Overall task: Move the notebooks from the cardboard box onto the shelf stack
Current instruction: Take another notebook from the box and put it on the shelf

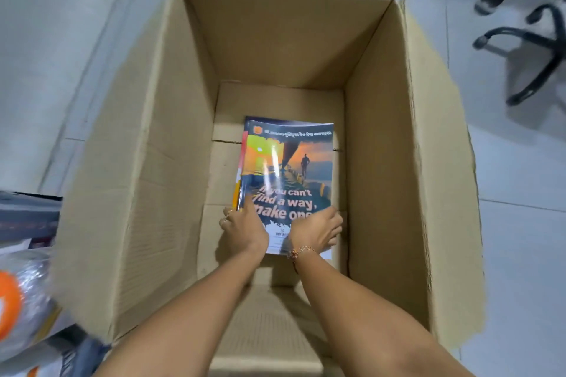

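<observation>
— Head view, far left of the frame first?
— Blurred clutter at the lower left: something orange and white (12,303) under clear wrap, dark grey edge above it. Too smeared to name.

— Then the middle?
— Open cardboard box (147,162) filling the centre, flaps out, pale tiled floor (46,40) around it. Small stack of notebooks (288,168) flat on the box bottom, slightly right of centre, glossy top cover with a sunset scene and white lettering. Red and yellow edges of lower notebooks peeking out at the stack's left side.

— And the hands?
— Both reaching down into the box at the near end of the stack. Left hand (245,229) on the lower left corner, thumb pressed on the cover, fingers wrapped round the left edge. Right hand (315,232) on the lower right corner, fingers curled over the edge, thread bracelet at the wrist. Both grasping the stack; lifted or resting, cannot tell.

— Far right?
— Black chair legs (526,40) with castors, upper right corner, well apart from the box.
</observation>
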The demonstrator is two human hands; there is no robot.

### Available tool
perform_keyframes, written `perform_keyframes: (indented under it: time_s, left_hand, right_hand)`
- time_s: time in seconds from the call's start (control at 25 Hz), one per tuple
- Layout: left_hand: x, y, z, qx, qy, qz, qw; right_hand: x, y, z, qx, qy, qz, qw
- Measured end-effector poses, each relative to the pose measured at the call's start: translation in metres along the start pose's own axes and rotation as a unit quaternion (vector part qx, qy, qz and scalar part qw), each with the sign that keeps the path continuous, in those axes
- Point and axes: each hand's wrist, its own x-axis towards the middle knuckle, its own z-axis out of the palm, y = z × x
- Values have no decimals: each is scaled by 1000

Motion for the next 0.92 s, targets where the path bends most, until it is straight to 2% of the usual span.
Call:
perform_keyframes:
  time_s: [0.12, 0.2, 0.32, 0.4, 0.48, 0.64, 0.68, 0.76, 0.92]
  left_hand:
    - [-29, 7, -47, 7, 78, 56, 995]
    - [-60, 6, -91, -14, 145, 96, 985]
    - [-112, -13, -162, -58, 285, 156, 944]
    - [-153, -41, -211, -86, 433, 187, 878]
    - [-197, -81, -263, -118, 564, 180, 798]
    - [-300, -171, -343, -126, 734, 71, 663]
    - [-323, -190, -360, -123, 753, 41, 645]
    - [-365, -226, -394, -130, 756, -17, 642]
    - [-414, -287, -477, -96, 725, -124, 670]
  right_hand:
    - [-35, -15, -21, 88, 18, 4, 996]
    - [-66, -29, -39, 175, 27, -33, 984]
    - [-121, -69, -74, 340, 39, -145, 928]
    - [-173, -102, -111, 451, 31, -231, 862]
    - [-240, -136, -152, 539, 23, -339, 771]
    - [-391, -177, -228, 596, -53, -533, 598]
    - [-424, -184, -243, 593, -73, -565, 569]
    - [-486, -200, -270, 553, -111, -628, 537]
    - [-584, -251, -292, 393, -139, -744, 522]
